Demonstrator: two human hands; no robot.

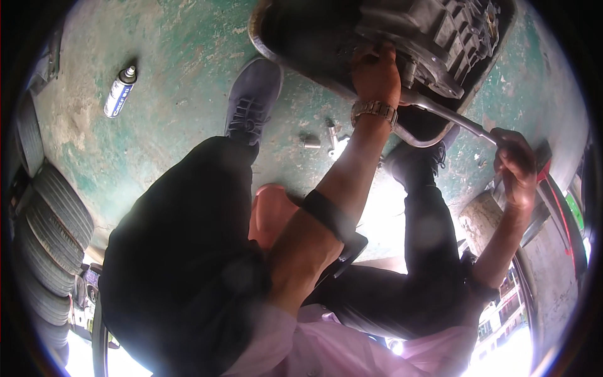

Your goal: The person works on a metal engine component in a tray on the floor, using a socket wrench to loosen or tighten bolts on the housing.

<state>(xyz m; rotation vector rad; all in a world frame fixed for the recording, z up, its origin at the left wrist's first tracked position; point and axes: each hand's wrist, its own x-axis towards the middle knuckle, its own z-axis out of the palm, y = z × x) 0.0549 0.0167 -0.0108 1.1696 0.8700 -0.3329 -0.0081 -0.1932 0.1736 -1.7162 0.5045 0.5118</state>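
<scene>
right hand grips the outer end of the long wrench; left hand curls at the metal casing, its hold unclear. the casing rests in the dark tray. treat it as heavy, rigid and possibly oily; take hold at the thick flange, not the thinner ribs.

White glare on floor — blackened rim
</scene>
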